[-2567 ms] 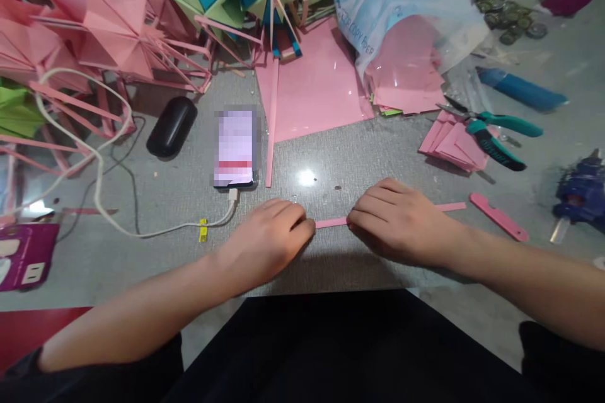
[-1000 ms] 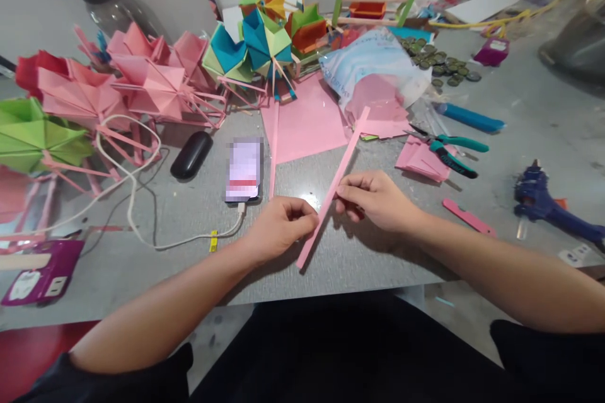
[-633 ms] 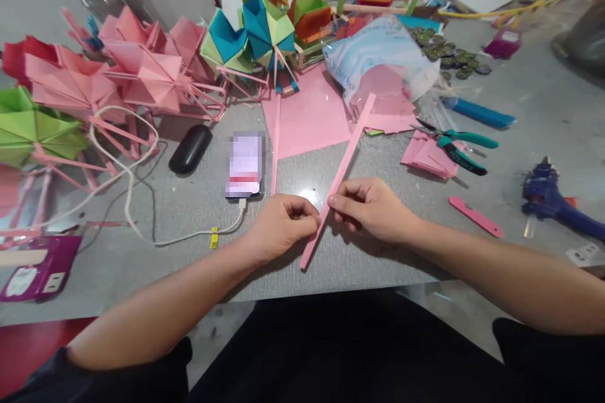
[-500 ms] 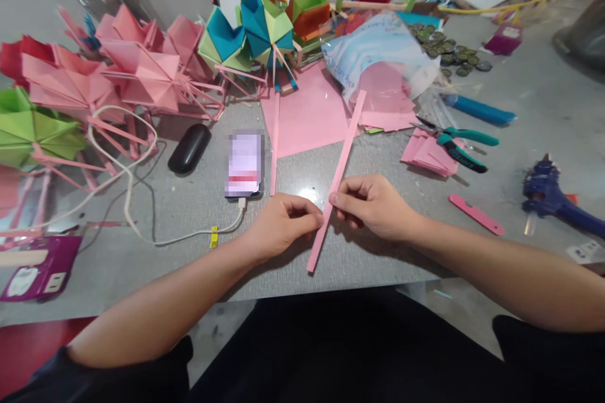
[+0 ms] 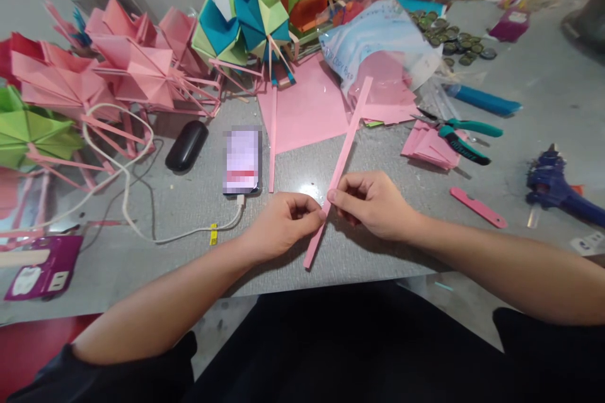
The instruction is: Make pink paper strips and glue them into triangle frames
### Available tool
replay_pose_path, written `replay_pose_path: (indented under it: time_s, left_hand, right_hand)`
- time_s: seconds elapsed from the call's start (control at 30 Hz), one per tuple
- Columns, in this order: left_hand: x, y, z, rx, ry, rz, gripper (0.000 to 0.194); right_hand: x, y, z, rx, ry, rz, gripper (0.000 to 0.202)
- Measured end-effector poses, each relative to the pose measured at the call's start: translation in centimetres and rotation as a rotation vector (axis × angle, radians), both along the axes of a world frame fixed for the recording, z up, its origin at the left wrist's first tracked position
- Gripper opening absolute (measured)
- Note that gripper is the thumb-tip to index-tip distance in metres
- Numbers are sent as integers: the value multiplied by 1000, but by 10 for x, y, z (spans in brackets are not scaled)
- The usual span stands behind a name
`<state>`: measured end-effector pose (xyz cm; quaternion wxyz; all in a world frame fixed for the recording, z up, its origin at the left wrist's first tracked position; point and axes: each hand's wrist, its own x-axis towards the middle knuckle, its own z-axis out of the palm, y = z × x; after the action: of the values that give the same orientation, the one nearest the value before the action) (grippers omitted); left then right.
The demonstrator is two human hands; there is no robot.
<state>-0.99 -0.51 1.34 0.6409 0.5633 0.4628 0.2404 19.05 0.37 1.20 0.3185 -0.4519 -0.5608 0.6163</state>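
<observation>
Between my two hands, slanting up to the right, is a long, narrow strip of folded pink paper (image 5: 348,138). My left hand (image 5: 286,220) pinches its left edge below the middle, thumb and forefinger together. Slightly higher, my right hand (image 5: 371,204) grips the strip's right edge between thumb and fingers. The strip's lower end hangs just above or on the table near its front edge; which of these, I cannot tell. A second pink paper strip (image 5: 273,145) lies upright in view beyond my left hand, partly over a pink paper sheet (image 5: 307,107).
A phone (image 5: 242,160) on a white cable and a black case (image 5: 187,146) lie at left. Folded paper models (image 5: 142,69) crowd the back left. At right are pliers (image 5: 466,138), a pink cutter (image 5: 478,207), a blue glue gun (image 5: 558,182) and a plastic paper bag (image 5: 378,38).
Both hands keep their pinch on the paper strip, which has barely moved. The view has shifted slightly.
</observation>
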Motion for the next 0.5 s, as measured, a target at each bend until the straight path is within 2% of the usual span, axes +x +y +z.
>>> replay_pose_path:
  time_s: [0.2,0.33,0.4,0.5]
  left_hand:
    - [-3,-5,0,-125,-66,-90,29]
    - [-4,-6,0,-181,-137,-135,42]
    - [-4,-4,-1,-109,-180,-75,40]
    - [-5,-1,-3,51,-137,97,23]
  right_hand:
    - [1,-2,-3,94,-15,-21,40]
    - [5,3,-4,127,-7,-46,39]
    - [8,6,-4,142,16,-58,39]
    - [10,10,-4,158,52,-95,40]
